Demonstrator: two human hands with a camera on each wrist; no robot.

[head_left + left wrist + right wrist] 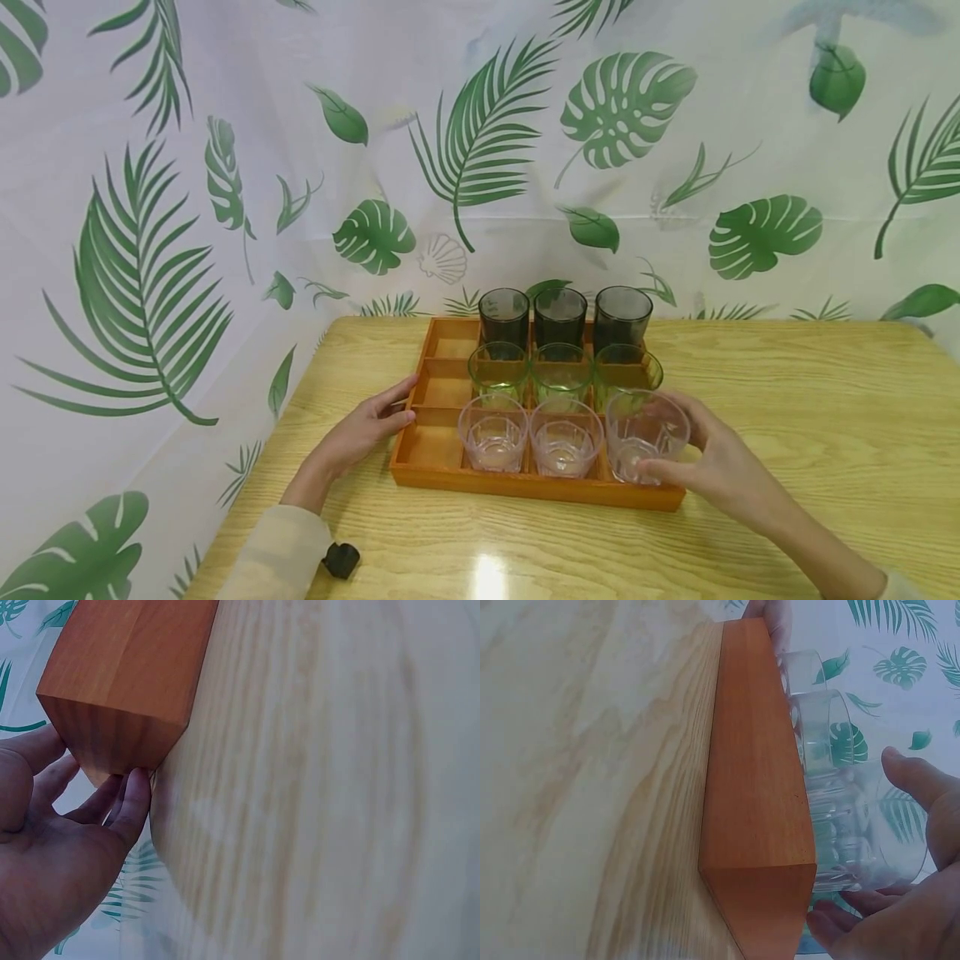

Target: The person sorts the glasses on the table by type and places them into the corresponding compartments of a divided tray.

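Note:
A wooden tray (431,477) with compartments sits on the table. My left hand (367,429) rests its fingertips and thumb against the tray's left side; the left wrist view shows the fingers touching the end wall (112,739). My right hand (708,458) holds the rightmost clear glass (630,442) in the front row, thumb toward me and fingers behind. The right wrist view has that same glass (892,840) between thumb and fingers at the tray's corner. Two more clear glasses, one in the middle (566,446) and one at left (495,442), stand beside it.
Behind the clear glasses stand three green glasses (562,379), then three dark grey glasses (561,315) at the back. All are right of the tray's leftmost column (442,387). A leaf-patterned sheet (495,200) hangs behind the wood-grain table (810,400). A small black object (341,560) is by my left sleeve.

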